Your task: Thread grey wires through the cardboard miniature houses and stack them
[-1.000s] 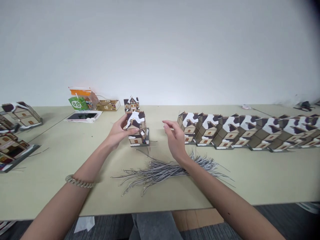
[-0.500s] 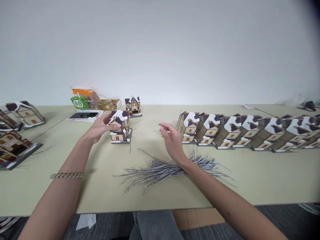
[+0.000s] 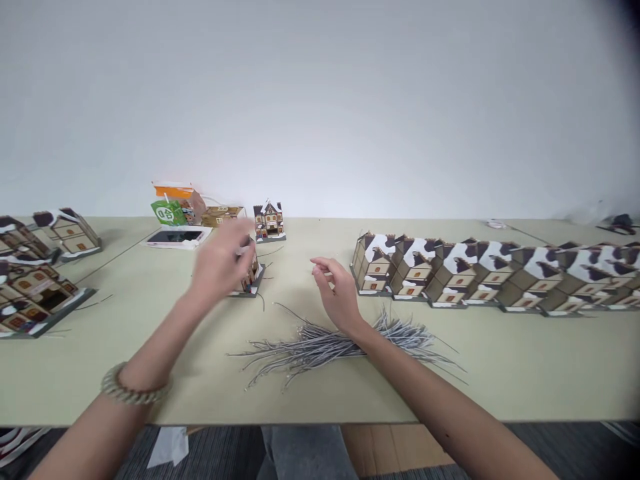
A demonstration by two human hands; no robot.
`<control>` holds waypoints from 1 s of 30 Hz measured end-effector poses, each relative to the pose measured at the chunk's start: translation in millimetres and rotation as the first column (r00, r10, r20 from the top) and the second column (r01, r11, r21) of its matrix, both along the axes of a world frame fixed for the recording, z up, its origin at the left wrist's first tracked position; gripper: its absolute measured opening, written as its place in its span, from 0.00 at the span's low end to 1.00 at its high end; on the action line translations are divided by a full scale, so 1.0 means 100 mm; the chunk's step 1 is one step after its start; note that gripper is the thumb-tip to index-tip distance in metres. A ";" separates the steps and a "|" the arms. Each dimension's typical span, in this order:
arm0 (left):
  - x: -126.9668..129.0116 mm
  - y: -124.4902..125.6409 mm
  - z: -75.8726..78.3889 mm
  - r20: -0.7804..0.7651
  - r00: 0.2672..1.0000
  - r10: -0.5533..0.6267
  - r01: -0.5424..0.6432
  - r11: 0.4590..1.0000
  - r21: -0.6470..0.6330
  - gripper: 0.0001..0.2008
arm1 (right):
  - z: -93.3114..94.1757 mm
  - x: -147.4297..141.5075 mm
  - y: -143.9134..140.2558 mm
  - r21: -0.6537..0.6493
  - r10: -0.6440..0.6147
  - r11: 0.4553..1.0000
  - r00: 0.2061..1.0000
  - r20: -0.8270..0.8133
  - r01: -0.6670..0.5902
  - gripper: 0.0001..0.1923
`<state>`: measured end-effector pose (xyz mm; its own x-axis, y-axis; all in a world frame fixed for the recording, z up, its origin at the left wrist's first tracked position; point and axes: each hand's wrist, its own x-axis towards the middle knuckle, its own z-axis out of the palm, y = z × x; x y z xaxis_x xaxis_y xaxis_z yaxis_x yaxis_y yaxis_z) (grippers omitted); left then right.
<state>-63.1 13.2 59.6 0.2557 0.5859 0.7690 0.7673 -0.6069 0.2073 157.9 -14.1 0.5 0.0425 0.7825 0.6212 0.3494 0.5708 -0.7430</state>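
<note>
My left hand (image 3: 220,260) is smeared by motion and covers most of a small model house (image 3: 253,277) with snowy trim and a dark base. Whether its fingers touch the house cannot be made out. Thin wires stick out from the base of that house. My right hand (image 3: 336,293) hovers above a pile of grey wires (image 3: 310,347), its fingers loosely bent, thumb apart from the palm, with nothing visible in them. Left of the row of houses, this hand is close to the nearest model house (image 3: 373,263).
Several matching houses (image 3: 453,273) stand in a row at right. More houses (image 3: 40,297) sit at far left, and one house (image 3: 270,221) stands at the back. Near the wall are a phone (image 3: 175,237), a green packet (image 3: 169,213) and a gold house-shaped piece (image 3: 220,215).
My left hand has risen and shifted right, off its side grip on the house, and now hides its roof. My right hand has hardly moved. The view has tilted slightly.
</note>
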 end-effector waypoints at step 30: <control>-2.19 -0.44 -0.35 -0.691 0.687 0.226 -0.416 0.902 -0.118 0.17 | -0.02 -0.02 -0.06 0.073 0.056 0.995 0.995 0.085 -0.062 0.14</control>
